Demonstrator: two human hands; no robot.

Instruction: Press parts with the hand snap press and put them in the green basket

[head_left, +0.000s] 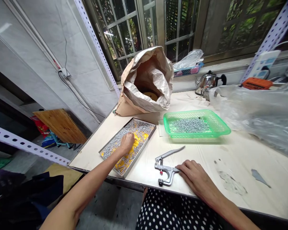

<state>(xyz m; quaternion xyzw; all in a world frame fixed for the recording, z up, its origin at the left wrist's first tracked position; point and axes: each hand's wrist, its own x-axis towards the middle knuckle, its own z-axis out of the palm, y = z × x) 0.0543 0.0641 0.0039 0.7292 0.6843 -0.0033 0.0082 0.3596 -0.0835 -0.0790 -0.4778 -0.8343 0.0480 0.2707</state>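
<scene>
Left grip (127, 143) at tray (140, 149) (metal pieces (144, 126)), right grip (194, 175) on pliers (169, 168)

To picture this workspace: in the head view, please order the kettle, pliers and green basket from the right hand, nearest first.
1. Pliers: at the right hand, left side.
2. Green basket: beyond the hand.
3. Kettle: at the table's back.

Small silvery pieces (112, 140) lie jumbled in a shallow, yellow-floored tray (140, 151), grey pliers (168, 168) lying spread apart near it.
</scene>
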